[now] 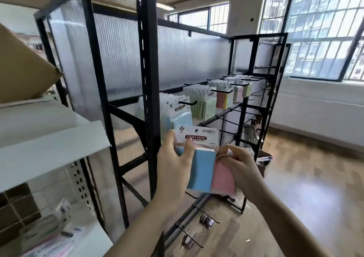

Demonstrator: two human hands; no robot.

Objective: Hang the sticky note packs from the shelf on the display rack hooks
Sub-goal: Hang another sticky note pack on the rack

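A tall black rack (146, 91) fills the middle of the frame. Rows of packs (202, 101) are hung on its hooks (188, 103), running toward the right. A white shelf (49, 138) is seen at the left, with a brown box (23, 69) above it. Low in the middle, a blue pack (199, 158) is gripped at its top corner by the left hand (175, 162). Just beside it, a pink pack (223, 178) is pinched by the right hand (239, 166).

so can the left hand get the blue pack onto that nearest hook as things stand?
Probably yes. The left hand grips the blue sticky note pack just below the nearest hook, and nothing sits between them. That hook already carries packs, but its tip looks free.
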